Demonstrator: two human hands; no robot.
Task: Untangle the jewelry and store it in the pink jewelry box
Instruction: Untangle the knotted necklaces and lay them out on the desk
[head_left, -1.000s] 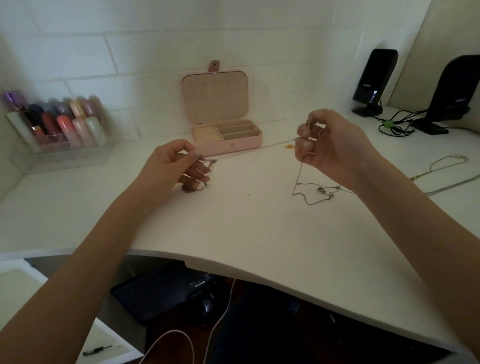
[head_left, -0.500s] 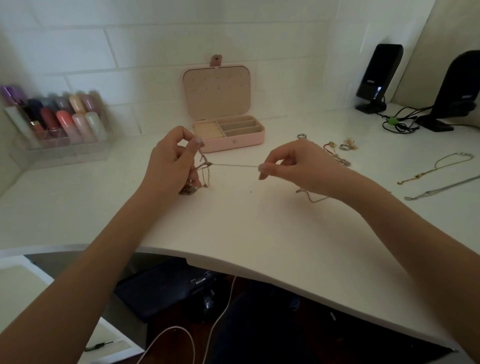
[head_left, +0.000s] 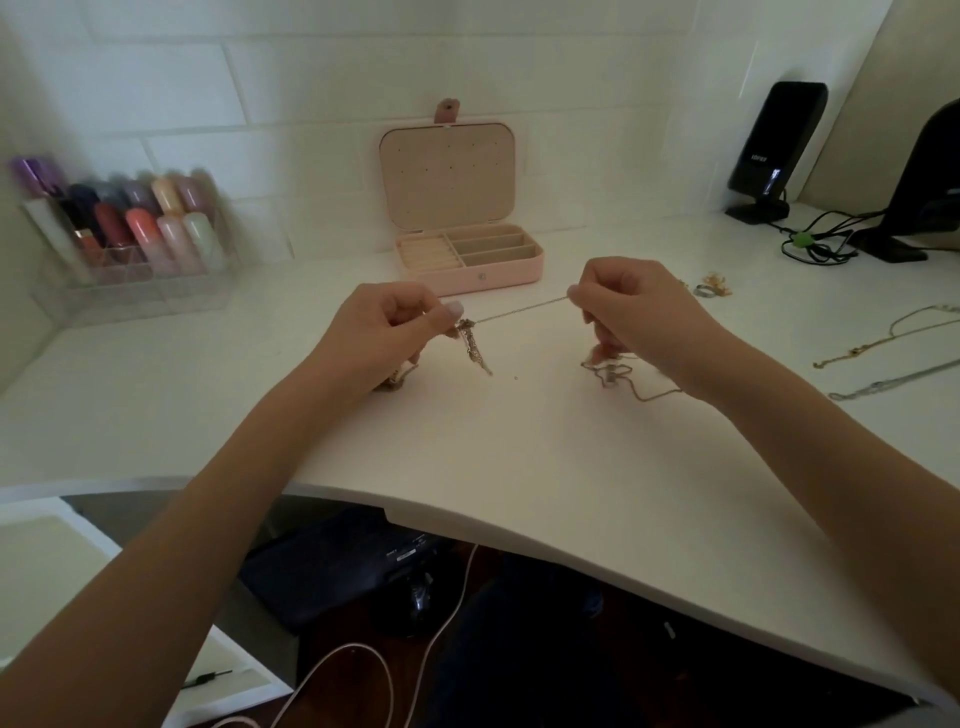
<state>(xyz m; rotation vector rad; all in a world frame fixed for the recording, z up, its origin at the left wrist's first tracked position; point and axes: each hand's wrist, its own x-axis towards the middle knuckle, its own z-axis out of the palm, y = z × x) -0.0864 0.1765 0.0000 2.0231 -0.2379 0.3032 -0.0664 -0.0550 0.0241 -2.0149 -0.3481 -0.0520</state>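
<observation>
Currently, both hands are engaged above the white desk (head_left: 519, 457).
Left hand (head_left: 382, 332): fingers curled, thumb and forefinger pinching a tangled clump of chain (head_left: 470, 340); part of the clump hangs below the fingertips, and more jewelry shows under the heel of this hand.
Right hand (head_left: 631, 312): fingers curled, pinching the other end of a thin chain (head_left: 524, 310) at the fingertips.
Thin chain: stretched taut in a straight line between the two hands, clear of the desk surface.
Loose chain end (head_left: 618, 376): lies in loops on the desk just below the right hand, trailing under the right wrist.
Pink jewelry box (head_left: 470, 260): beyond and between the hands, lid raised upright, divided compartments exposed; no jewelry is discernible inside.
Rings (head_left: 709, 287): small cluster on the desk just right of the right hand.
Spare necklaces (head_left: 883, 343): two laid out further right of the right hand, well apart from it.
Clear organizer (head_left: 130, 244): far left of the left hand, holding coloured tubes.
Black speakers (head_left: 774, 150): far right, behind the right hand.
</observation>
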